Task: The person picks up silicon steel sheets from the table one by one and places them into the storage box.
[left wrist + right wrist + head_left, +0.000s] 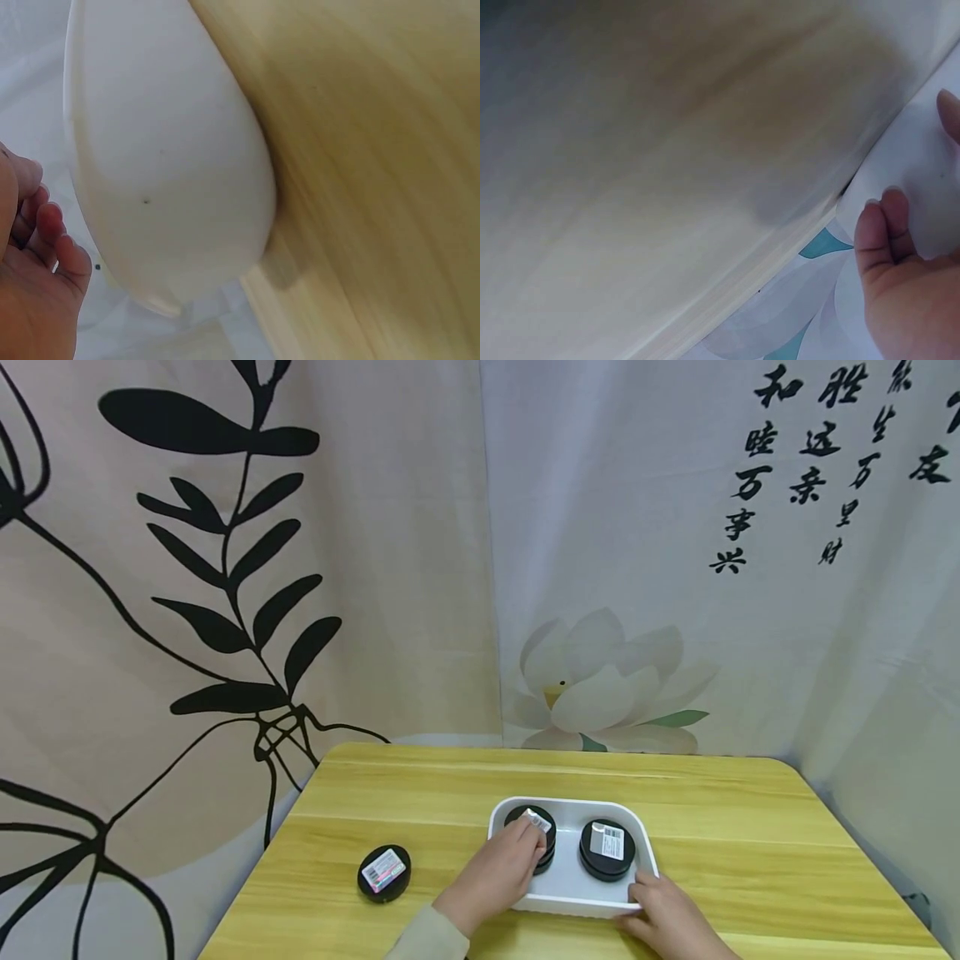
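In the head view, a white tray (573,893) bears two low stacks of round black tins with barcode labels. My left hand (498,864) reaches over the front rim and holds the upper black tin (548,828) of the left stack with bent fingers, covering part of it. The left wrist view shows the curled fingers (51,223) beyond the tray wall, with the tin not visible. At the front right corner, my right hand (663,914) grips the tray's rim. The right stack's labelled black tin (609,843) stands apart from both hands.
Another black tin (384,873) with a white and pink label lies on the wooden table (420,793), left of the tray. Behind the table hangs a pale curtain (420,568) printed with black leaves, a lotus and characters.
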A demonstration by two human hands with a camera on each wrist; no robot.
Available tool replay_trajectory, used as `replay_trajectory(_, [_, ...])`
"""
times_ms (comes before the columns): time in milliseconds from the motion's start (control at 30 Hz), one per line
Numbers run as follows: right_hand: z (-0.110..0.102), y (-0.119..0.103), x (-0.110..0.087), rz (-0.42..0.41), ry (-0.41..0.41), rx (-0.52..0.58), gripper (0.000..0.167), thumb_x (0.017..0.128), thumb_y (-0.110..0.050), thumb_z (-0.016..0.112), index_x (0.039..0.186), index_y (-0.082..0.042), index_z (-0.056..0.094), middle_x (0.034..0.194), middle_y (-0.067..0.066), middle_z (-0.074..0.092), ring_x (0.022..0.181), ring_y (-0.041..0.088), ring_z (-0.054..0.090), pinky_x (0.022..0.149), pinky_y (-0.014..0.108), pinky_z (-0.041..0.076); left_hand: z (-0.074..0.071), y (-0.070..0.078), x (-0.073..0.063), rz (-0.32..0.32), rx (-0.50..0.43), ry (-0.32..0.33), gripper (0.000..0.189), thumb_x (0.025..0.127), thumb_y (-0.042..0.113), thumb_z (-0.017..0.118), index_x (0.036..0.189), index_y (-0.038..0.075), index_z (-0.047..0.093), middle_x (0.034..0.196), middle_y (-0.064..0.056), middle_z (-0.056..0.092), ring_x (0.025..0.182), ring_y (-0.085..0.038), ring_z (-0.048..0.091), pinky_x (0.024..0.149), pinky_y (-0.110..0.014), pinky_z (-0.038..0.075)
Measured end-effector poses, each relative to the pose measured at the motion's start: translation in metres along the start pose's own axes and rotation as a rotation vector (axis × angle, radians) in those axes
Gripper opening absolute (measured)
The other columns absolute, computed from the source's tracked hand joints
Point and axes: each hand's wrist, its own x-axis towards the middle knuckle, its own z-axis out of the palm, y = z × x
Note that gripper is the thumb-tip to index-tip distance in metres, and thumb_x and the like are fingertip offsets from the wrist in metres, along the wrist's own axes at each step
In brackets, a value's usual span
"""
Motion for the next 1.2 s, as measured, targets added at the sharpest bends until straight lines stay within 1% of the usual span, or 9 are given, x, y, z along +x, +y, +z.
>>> replay_trajectory(267, [0.0,-0.001,-0.001,0.005,-0.003,0.0,0.021,0.078,-0.037,0.084,0.076,-0.025,0.066,0.081,-0.019,0.049,0.073,-0.002,0.044,0.064,0.028,0.044,0.0,-0.002,-0.017,-0.032,-0.053,-0.001,0.007,0.104,0.015,0.053,0.1,0.011,0.056,0.098,0.002,0.051,0.092,-0.009,0.05,0.084,-0.023,0.05])
replay_trajectory(367, [-0.001,0.0,-0.001,0.008,-0.008,0.0,0.02,0.078,-0.036,0.083,0.077,-0.025,0.067,0.081,-0.02,0.049,0.073,-0.002,0.045,0.065,0.028,0.044,0.002,-0.003,-0.021,-0.043,-0.069,-0.001,0.008,0.105,0.016,0.051,0.102,0.011,0.057,0.099,0.002,0.05,0.092,-0.008,0.05,0.084,-0.022,0.05])
replay_trajectory(467, [0.0,0.0,-0.001,-0.005,0.018,-0.012,0.021,0.077,-0.035,0.084,0.075,-0.025,0.066,0.081,-0.02,0.049,0.073,-0.003,0.044,0.064,0.028,0.044,0.003,-0.004,-0.023,-0.061,-0.084,-0.011,0.008,0.105,0.016,0.05,0.103,0.012,0.057,0.1,0.003,0.051,0.092,-0.007,0.05,0.085,-0.02,0.05])
replay_trajectory(567, [0.0,0.0,-0.001,-0.023,0.042,-0.021,0.022,0.077,-0.035,0.085,0.074,-0.025,0.065,0.08,-0.019,0.049,0.072,-0.002,0.044,0.063,0.028,0.043,0.003,-0.006,-0.025,-0.083,-0.109,-0.011,0.006,0.104,0.016,0.053,0.103,0.014,0.058,0.1,0.004,0.052,0.092,-0.006,0.05,0.085,-0.019,0.051])
replay_trajectory(700, [0.0,-0.001,-0.001,-0.005,0.017,-0.011,0.02,0.077,-0.036,0.084,0.077,-0.025,0.067,0.082,-0.019,0.05,0.074,-0.002,0.045,0.065,0.028,0.045,0.004,-0.009,-0.029,-0.112,-0.136,0.003,0.003,0.102,0.017,0.057,0.1,0.016,0.059,0.098,0.006,0.053,0.091,-0.007,0.051,0.084,-0.021,0.051])
replay_trajectory(800, [0.0,-0.002,-0.001,0.008,0.001,-0.009,0.02,0.078,-0.037,0.084,0.078,-0.025,0.067,0.082,-0.019,0.051,0.074,-0.002,0.045,0.065,0.028,0.045,0.005,-0.012,-0.032,-0.127,-0.117,0.023,0.003,0.1,0.02,0.061,0.097,0.018,0.059,0.096,0.007,0.054,0.089,-0.007,0.052,0.081,-0.023,0.051])
replay_trajectory(967, [0.0,-0.002,-0.002,-0.01,0.022,-0.02,0.023,0.078,-0.037,0.084,0.075,-0.025,0.065,0.08,-0.018,0.049,0.072,-0.001,0.043,0.063,0.028,0.043,0.005,-0.019,-0.038,-0.147,-0.074,0.064,0.006,0.096,0.023,0.065,0.098,0.019,0.06,0.095,0.008,0.057,0.09,-0.009,0.056,0.083,-0.027,0.051])
replay_trajectory(1067, [0.0,-0.002,-0.002,-0.01,0.025,-0.019,0.024,0.078,-0.037,0.084,0.074,-0.025,0.063,0.08,-0.018,0.048,0.071,-0.001,0.042,0.063,0.027,0.042,0.003,-0.023,-0.043,-0.18,-0.072,0.061,0.009,0.096,0.025,0.065,0.101,0.019,0.061,0.098,0.006,0.058,0.095,-0.011,0.058,0.087,-0.03,0.053])
replay_trajectory(1200, [0.001,-0.002,-0.002,-0.002,0.019,-0.016,0.025,0.078,-0.038,0.084,0.073,-0.025,0.063,0.079,-0.018,0.047,0.071,-0.001,0.042,0.062,0.027,0.041,0.001,-0.029,-0.05,-0.233,-0.069,0.034,0.013,0.095,0.026,0.066,0.105,0.018,0.062,0.103,0.005,0.059,0.098,-0.012,0.058,0.088,-0.032,0.053])
